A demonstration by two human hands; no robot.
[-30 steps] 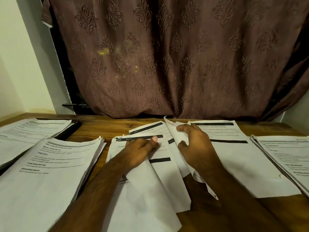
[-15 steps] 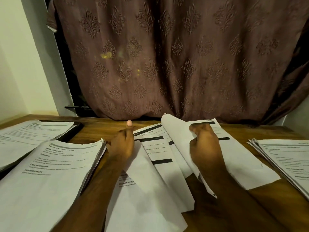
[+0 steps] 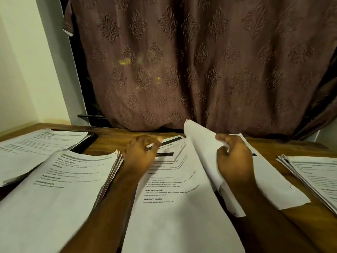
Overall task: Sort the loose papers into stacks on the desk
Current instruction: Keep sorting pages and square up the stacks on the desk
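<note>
Loose printed sheets (image 3: 175, 194) lie fanned across the middle of the wooden desk (image 3: 109, 141). My right hand (image 3: 235, 159) grips one sheet (image 3: 198, 143) by its edge and holds it raised and curled, its far corner up near the curtain. My left hand (image 3: 140, 154) rests on the far left corner of the loose sheets, fingers curled at the paper's top edge. A thick stack (image 3: 60, 189) sits left of my left arm, another pile (image 3: 36, 145) lies at the far left, and a third stack (image 3: 313, 176) lies at the right edge.
A brown patterned curtain (image 3: 182, 70) hangs right behind the desk. A cream wall (image 3: 21, 70) closes off the left side. A dark flat thing (image 3: 85, 145) lies under the far-left pile.
My right hand has lifted its sheet higher and curled it over. My left hand moved from the desk's bare wood back onto the top of the loose sheets, and a printed page now lies uncovered.
</note>
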